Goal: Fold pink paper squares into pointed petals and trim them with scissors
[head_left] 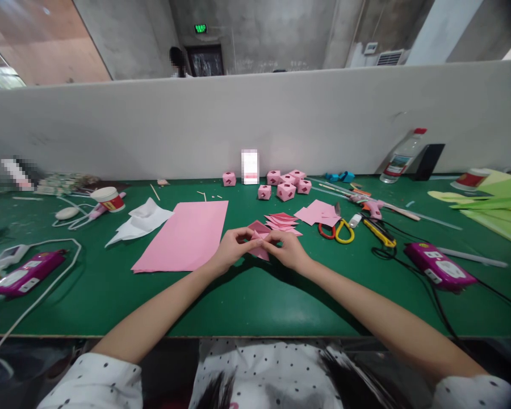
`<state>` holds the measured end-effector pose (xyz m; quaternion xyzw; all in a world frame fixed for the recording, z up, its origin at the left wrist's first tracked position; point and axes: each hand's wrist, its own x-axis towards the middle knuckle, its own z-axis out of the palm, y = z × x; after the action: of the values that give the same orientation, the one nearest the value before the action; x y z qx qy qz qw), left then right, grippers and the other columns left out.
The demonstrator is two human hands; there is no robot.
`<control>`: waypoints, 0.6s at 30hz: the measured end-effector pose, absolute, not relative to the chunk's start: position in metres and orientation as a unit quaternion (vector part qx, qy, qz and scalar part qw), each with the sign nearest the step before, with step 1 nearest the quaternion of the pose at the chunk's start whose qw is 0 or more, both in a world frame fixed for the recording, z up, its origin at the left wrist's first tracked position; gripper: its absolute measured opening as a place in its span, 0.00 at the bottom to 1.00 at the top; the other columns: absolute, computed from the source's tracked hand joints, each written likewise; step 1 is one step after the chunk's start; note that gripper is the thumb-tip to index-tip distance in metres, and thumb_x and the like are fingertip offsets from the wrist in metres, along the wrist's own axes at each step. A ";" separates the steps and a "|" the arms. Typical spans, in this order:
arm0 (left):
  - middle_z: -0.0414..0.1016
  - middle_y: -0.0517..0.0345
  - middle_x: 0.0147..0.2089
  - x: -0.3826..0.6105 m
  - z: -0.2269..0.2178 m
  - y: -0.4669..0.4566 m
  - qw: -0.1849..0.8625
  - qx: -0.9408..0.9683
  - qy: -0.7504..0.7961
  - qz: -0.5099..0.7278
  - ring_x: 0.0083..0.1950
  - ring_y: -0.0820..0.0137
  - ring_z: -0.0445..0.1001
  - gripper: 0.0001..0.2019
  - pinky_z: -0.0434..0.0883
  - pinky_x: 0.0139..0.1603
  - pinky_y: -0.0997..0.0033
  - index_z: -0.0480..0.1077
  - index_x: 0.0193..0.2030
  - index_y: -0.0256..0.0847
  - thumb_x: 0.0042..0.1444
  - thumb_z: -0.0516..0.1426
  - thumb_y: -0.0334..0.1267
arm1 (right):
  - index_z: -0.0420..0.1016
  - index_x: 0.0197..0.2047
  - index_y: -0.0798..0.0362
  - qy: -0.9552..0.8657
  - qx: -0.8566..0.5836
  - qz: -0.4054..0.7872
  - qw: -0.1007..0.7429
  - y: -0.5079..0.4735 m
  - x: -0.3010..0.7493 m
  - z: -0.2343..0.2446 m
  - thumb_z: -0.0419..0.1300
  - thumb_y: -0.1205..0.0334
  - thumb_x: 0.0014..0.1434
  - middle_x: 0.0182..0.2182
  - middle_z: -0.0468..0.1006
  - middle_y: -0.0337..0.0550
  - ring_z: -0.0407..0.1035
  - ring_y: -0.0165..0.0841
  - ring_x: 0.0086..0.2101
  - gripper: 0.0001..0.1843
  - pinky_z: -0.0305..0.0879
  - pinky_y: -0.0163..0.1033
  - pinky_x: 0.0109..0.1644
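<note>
Between my two hands is a small folded piece of pink paper (pixel 260 228), partly covered by my fingers. My left hand (pixel 234 249) pinches its left side, and my right hand (pixel 290 250) pinches the right side, thumbs close together at the middle. Just beyond my right hand lie several folded pink pieces (pixel 283 218) in a loose pile. Left of my left hand rests a stack of large pink sheets (pixel 187 233). Further right are small pink paper squares (pixel 317 212), beside scissors (pixel 344 232) with red and yellow handles.
Finished-looking pink paper boxes (pixel 286 191) stand along the back near a phone (pixel 250 166). On the right are a utility knife (pixel 380 233), a pink glue gun (pixel 370 205), a purple power strip (pixel 439 266) and a bottle (pixel 398 162). White tissue (pixel 140 220) and a paper cup (pixel 111 199) sit left.
</note>
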<state>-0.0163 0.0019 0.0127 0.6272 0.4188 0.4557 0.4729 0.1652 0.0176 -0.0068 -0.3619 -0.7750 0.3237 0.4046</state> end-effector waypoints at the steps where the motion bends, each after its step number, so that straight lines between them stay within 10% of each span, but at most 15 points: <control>1: 0.75 0.58 0.32 -0.016 0.013 0.002 0.471 0.625 0.422 0.458 0.34 0.72 0.71 0.14 0.67 0.38 0.73 0.75 0.31 0.36 0.46 0.66 0.46 | 0.75 0.27 0.54 -0.775 -0.363 0.323 0.404 0.018 0.165 -0.007 0.58 0.51 0.60 0.25 0.75 0.41 0.65 0.31 0.26 0.17 0.59 0.36 0.32; 18: 0.77 0.59 0.29 -0.015 0.012 0.003 0.532 0.518 0.409 0.531 0.32 0.72 0.70 0.12 0.65 0.37 0.73 0.78 0.29 0.38 0.41 0.69 0.43 | 0.75 0.27 0.55 -0.763 -0.338 0.365 0.413 0.010 0.159 -0.001 0.60 0.53 0.58 0.24 0.75 0.39 0.65 0.29 0.25 0.14 0.62 0.34 0.32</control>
<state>-0.0147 0.0034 0.0117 0.5179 0.4087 0.5308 0.5320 0.1592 0.0096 -0.0014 -0.3376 -0.7632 0.3653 0.4125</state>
